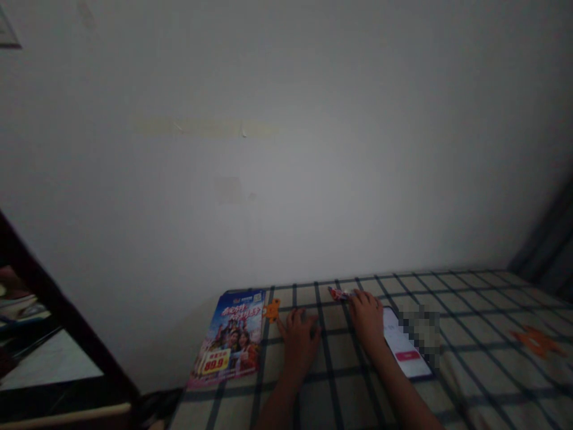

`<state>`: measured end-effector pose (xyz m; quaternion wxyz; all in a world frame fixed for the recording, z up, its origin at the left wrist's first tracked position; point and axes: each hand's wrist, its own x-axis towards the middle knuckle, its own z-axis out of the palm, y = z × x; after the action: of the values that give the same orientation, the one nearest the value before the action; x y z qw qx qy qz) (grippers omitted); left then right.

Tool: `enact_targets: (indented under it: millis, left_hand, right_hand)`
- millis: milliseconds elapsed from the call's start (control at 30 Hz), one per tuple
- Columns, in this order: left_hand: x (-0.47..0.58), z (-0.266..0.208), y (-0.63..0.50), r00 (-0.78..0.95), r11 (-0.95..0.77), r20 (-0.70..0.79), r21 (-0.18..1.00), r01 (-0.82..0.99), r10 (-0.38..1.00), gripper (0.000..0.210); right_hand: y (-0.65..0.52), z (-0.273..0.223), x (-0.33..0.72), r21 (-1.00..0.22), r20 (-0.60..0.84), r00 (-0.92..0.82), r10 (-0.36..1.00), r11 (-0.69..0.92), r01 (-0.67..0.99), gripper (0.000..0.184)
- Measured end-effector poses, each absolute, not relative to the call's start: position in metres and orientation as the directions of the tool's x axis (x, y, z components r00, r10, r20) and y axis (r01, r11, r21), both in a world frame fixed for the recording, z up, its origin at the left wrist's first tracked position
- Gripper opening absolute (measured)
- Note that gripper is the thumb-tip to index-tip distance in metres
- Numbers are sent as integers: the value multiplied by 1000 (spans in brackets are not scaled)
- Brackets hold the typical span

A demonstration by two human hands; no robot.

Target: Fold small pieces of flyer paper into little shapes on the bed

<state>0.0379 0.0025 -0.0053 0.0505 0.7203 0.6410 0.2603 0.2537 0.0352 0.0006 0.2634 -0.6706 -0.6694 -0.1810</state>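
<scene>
On the checked cloth (349, 376), just left of the smartphone (403, 343), the right hand (367, 316) meets a small red-and-white wrapper (339, 294); whether it grips it, or what is inside, I cannot tell. Farther left of the smartphone, the left hand (299, 334) lies loosely spread beside an orange cutout (271, 310), then a promotional leaflet (237, 334).

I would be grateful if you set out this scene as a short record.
left hand: low over the checked cloth, fingers spread, nothing visibly held
right hand: fingertips at a small wrapped item; grip unclear
phone: screen up and lit, beside the right wrist
flyer: left of the left hand, showing "89.9"
orange figure: between flyer and left hand
wall: pale, behind the cloth
</scene>
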Motion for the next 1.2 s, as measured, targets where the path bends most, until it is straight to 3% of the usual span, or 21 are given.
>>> enact_targets:
  millis: [133, 267, 467, 900, 1200]
  left_hand:
    - [38, -7, 3, 46, -183, 335, 392, 901, 941, 29]
    - [38, -9, 3, 55, -189, 346, 365, 911, 937, 29]
    - [38, -10, 1, 86, -201, 341, 318, 927, 936, 30]
    - [29, -1, -5, 192, -259, 298, 203, 944, 935, 34]
    - [11, 0, -12, -7, -16, 356, 63, 998, 934, 41]
  right_hand:
    - [30, -1, 251, -123, 614, 2, 790, 93, 988, 30]
    - [21, -12, 245, -166, 584, -132, 801, 277, 946, 35]
    - [4, -25, 230, -301, 490, -264, 831, 445, 844, 38]
    - [-3, -16, 224, -342, 449, -245, 859, 419, 841, 36]
    - [-2, -7, 210, -350, 381, -283, 880, 420, 837, 34]
